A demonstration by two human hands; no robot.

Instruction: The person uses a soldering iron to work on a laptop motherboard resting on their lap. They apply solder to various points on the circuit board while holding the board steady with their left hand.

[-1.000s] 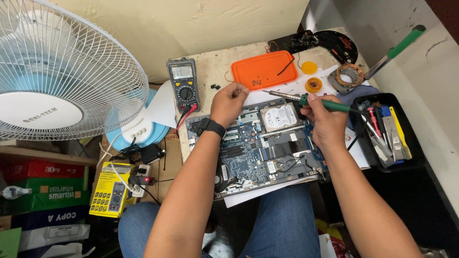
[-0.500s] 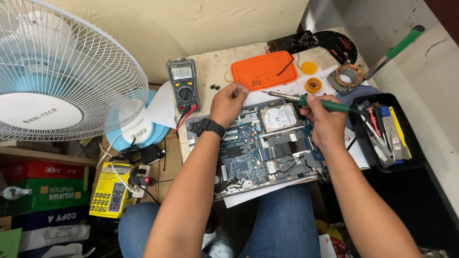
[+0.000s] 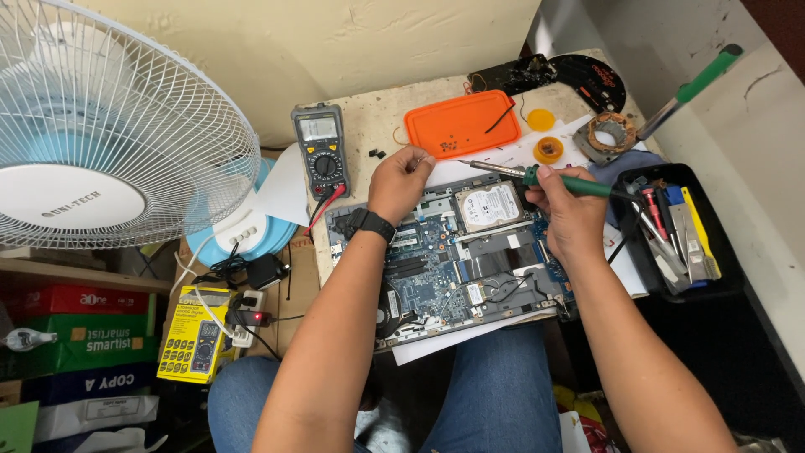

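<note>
An opened laptop with its blue circuit board (image 3: 453,268) bare lies on the small table and over my lap. My right hand (image 3: 570,210) grips a green-handled soldering iron (image 3: 537,176), its metal tip pointing left above the silver hard drive (image 3: 490,205). My left hand (image 3: 401,180), with a black watch on the wrist, is closed at the board's top left corner; what its fingers pinch is hidden.
A multimeter (image 3: 321,149) with red and black leads stands at the back left. An orange tray (image 3: 461,123), yellow solder reels (image 3: 549,149) and a black tool bin (image 3: 679,231) are nearby. A white fan (image 3: 109,134) stands left, above stacked boxes.
</note>
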